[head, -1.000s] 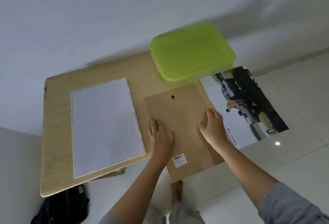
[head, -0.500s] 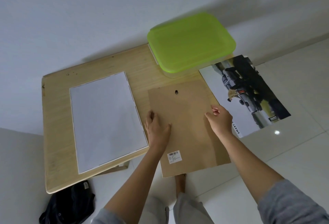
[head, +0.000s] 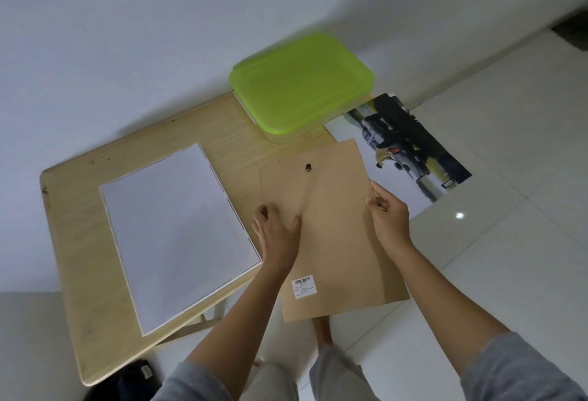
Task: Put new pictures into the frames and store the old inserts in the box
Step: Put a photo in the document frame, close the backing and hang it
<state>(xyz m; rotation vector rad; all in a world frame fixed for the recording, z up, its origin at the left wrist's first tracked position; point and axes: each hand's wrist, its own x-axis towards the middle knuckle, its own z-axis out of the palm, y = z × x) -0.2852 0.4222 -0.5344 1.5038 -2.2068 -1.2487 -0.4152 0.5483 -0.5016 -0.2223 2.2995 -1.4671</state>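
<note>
At the table (head: 79, 241), right hand (head: 389, 219) pinches the backing board's (head: 337, 241) edge.

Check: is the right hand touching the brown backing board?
Touching. The head view shows the right hand pinching the backing board at its right edge, thumb on top.
</note>
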